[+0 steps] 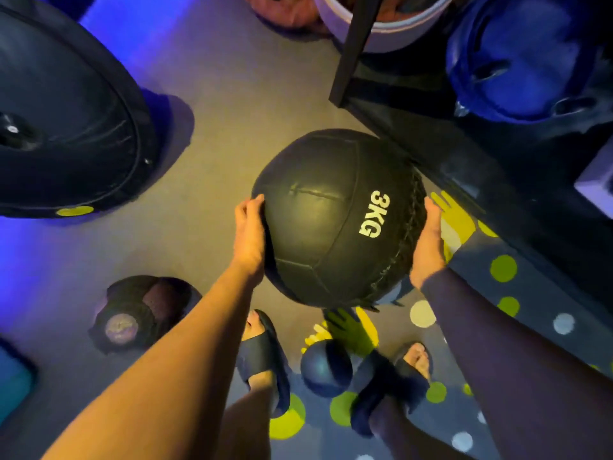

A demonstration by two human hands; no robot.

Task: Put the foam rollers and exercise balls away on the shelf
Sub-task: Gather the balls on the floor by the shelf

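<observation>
1. Medicine ball (335,220), marked 3KG: being carried above the floor, just beside the shelf (431,137).
2. Left hand (250,234) and right hand (429,240): pressing opposite sides.
3. Next: likely calling for lifting onto a shelf level.

Counted, approx.: 1 black medicine ball (338,217) marked 3KG; 1 small dark blue ball (326,368); 1 big black exercise ball (66,111); 1 blue ball (517,58); 1 dark roller-like item (142,313), type unclear; 2 hands, 2 sandals seen.
</observation>
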